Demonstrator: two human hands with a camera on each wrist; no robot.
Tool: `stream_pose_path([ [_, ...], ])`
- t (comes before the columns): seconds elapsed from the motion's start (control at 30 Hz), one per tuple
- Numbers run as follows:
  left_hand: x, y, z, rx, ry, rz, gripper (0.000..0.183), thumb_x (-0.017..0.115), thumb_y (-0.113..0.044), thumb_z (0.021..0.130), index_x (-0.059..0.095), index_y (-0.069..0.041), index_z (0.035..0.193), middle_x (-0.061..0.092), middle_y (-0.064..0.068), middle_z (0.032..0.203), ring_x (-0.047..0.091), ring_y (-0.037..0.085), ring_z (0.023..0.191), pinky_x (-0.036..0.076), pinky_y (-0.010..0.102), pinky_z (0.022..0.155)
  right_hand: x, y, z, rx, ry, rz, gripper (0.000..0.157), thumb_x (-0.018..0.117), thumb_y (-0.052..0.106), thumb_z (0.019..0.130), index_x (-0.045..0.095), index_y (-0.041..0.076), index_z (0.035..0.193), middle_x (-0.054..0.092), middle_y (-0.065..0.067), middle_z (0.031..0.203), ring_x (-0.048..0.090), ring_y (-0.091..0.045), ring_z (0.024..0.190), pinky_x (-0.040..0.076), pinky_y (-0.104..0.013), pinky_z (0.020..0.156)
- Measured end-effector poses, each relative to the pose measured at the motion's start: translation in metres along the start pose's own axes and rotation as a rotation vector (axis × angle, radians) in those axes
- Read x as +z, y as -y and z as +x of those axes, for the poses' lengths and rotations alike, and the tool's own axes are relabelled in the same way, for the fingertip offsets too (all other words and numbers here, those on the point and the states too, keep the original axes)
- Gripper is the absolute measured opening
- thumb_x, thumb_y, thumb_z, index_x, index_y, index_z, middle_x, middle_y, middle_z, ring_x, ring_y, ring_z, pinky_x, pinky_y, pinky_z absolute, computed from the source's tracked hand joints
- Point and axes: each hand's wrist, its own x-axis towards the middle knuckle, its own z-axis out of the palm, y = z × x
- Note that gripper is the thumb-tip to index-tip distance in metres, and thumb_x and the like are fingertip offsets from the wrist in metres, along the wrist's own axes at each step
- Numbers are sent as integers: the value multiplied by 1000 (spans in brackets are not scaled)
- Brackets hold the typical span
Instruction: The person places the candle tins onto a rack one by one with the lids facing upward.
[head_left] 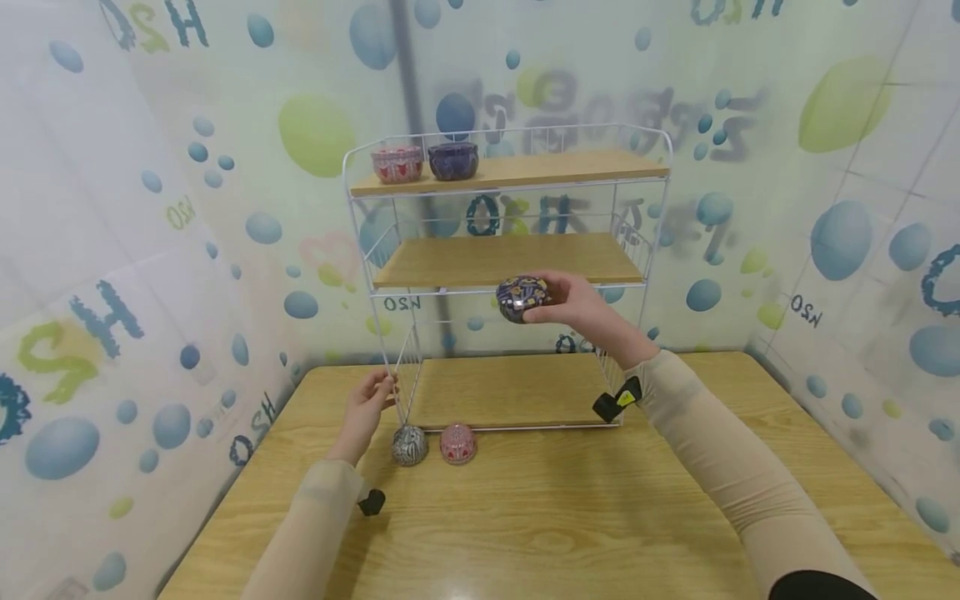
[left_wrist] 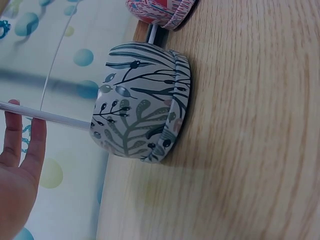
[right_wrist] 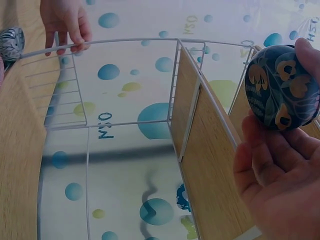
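Observation:
My right hand (head_left: 567,302) holds a dark blue round tin (head_left: 522,298) with yellow flowers, thumb on one side and fingers on the other. The tin is raised in front of the middle shelf's front edge, also seen in the right wrist view. My left hand (head_left: 367,406) grips the thin front left post of the white wire rack (head_left: 377,325), low down. Just below that hand, a white tin with dark leaf patterns (left_wrist: 140,102) sits rim-down on the table at the post's foot. Beside it lies a pink tin (head_left: 458,443) with red hearts.
On the left of the top shelf (head_left: 555,168) stand a pink bowl-shaped tin (head_left: 398,164) and a dark blue one (head_left: 453,161). Below are the wooden middle shelf (head_left: 502,258) and bottom shelf (head_left: 517,390). The rack stands on a wooden table (head_left: 525,517) against a patterned wall.

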Motion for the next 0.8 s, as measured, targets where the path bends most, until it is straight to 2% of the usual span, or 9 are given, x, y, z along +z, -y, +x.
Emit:
stream_pose_path([
  [0.1,1,-1,0,9,-2,-5,26,51,-11,102,53,10,116,61,-10,98,59,19,95,53,42,89,0,3,1,-1,-4,5,63,71,6,84,45,1,141,54,-19,130,55,-29,114,50,-35,93],
  [0.2,2,-10,-3,-3,0,-1,21,50,-7,102,55,8,115,60,-8,99,58,26,98,49,52,93,0,5,3,-2,-9,2,63,72,8,85,45,2,141,55,-18,129,56,-28,114,50,-35,93],
  [0.5,1,-9,-3,-14,5,6,28,50,-9,102,51,13,119,60,-10,99,56,31,102,52,44,90,-4,15,7,-40,-29,-14,61,72,8,84,47,3,140,57,-18,127,58,-27,111,52,-34,89],
  [0.8,0,-7,-2,0,10,7,28,50,-9,102,52,13,119,61,-11,98,56,31,102,53,41,88,-8,26,11,-59,-52,-16,59,73,8,84,50,5,138,58,-17,125,58,-28,110,52,-36,88],
])
